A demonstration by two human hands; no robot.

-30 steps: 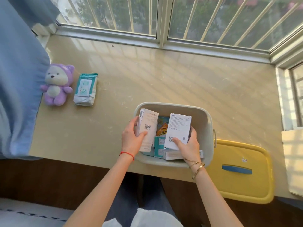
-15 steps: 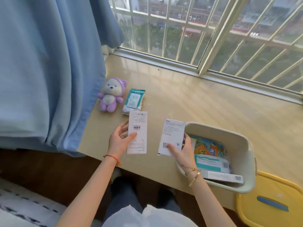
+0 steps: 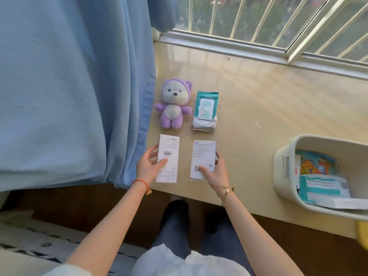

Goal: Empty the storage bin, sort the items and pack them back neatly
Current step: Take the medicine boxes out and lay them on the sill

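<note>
Two white boxes lie side by side on the beige window ledge [image 3: 258, 108] near its front edge. My left hand [image 3: 149, 166] grips the taller white box [image 3: 168, 150] with a barcode. My right hand [image 3: 216, 172] grips the shorter white box [image 3: 203, 152] with a QR code. Behind them lie a purple plush bear [image 3: 173, 104] and a teal wipes pack [image 3: 206, 111]. The cream storage bin [image 3: 282, 176] stands at the right, holding a colourful packet [image 3: 316, 163], a teal-and-white box [image 3: 322, 188] and a flat white box.
A blue curtain [image 3: 75, 92] hangs at the left, reaching the ledge's edge beside the bear. A barred window [image 3: 268, 20] runs along the back. A sliver of the yellow lid [image 3: 362, 232] shows at the lower right. My legs are below the ledge.
Both hands lifted the two white boxes out of the bin, carried them left and brought them down on the ledge in front of the bear and wipes. My view swung left.
</note>
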